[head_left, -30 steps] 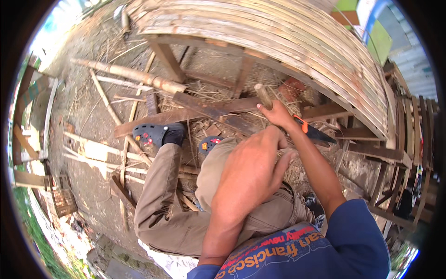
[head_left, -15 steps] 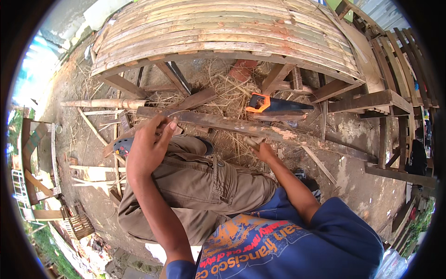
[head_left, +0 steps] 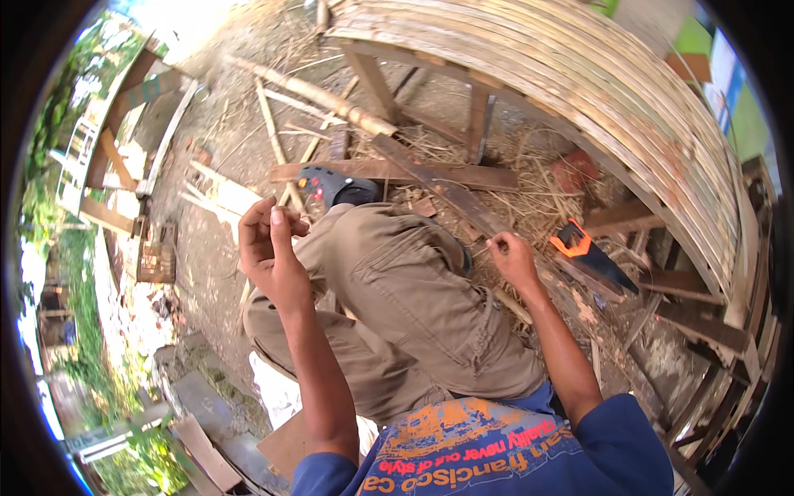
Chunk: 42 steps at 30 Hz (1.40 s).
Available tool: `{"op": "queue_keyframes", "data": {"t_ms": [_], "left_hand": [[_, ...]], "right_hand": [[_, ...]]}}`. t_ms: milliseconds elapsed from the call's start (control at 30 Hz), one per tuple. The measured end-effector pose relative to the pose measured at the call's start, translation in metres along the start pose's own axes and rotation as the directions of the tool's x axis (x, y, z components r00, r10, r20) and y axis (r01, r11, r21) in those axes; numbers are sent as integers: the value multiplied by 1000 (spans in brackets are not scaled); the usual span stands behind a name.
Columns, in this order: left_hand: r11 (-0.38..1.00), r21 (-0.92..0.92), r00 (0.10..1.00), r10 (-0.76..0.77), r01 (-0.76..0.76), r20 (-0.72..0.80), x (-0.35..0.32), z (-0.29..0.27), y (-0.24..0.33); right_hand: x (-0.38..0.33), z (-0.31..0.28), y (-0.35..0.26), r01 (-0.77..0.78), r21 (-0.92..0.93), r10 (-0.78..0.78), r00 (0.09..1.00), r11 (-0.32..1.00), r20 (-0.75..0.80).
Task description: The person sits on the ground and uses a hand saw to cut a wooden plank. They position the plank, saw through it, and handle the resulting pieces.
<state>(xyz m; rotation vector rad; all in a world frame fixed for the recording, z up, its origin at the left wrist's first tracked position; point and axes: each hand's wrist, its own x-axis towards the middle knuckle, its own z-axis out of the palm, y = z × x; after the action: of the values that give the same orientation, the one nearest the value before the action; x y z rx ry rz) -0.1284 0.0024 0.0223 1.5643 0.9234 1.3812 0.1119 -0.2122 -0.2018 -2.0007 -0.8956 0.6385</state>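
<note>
My left hand [head_left: 271,252] is raised in front of my left knee, fingers curled and thumb against them; whatever it holds, if anything, is too small to make out. My right hand [head_left: 514,260] is closed in a pinch over the long dark wooden plank [head_left: 447,192], and nothing between its fingertips can be named. Just below that hand a short light wooden stick or handle [head_left: 513,306] lies beside my thigh. The plank runs slantwise past my knees. To the right of my right hand rests a handsaw [head_left: 591,255] with an orange and black handle and dark blade.
A bamboo-slat platform [head_left: 579,74] on wooden legs stands ahead and to the right. Bamboo poles [head_left: 314,95], another board [head_left: 480,177], wood shavings and a reddish brick [head_left: 575,171] lie on the ground. A crate [head_left: 157,256] is off to the left.
My view has swung left. My right hand has let go of the wooden stick or handle and is now in a pinch above the plank. My left hand has moved away from the plank.
</note>
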Motion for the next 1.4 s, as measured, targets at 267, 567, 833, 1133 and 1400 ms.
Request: {"op": "queue_keyframes", "data": {"t_ms": [267,567,833,1133,1400], "left_hand": [[944,178,957,-256,278,-136,36,-116,-44],[891,367,957,-199,267,-212,36,-171,-22],[470,807,801,-598,357,-6,18,-152,-186],[104,823,519,-818,558,-248,-18,-143,-357],[-13,901,554,-785,433,-278,-34,-115,-404]], "right_hand": [[130,-8,-149,193,380,-170,981,905,-93],[98,30,-380,605,391,-713,654,693,253],[104,148,-413,754,220,-718,431,619,547],[175,86,-348,650,-327,-265,641,686,720],[220,25,-293,481,-546,-32,770,686,637]]}}
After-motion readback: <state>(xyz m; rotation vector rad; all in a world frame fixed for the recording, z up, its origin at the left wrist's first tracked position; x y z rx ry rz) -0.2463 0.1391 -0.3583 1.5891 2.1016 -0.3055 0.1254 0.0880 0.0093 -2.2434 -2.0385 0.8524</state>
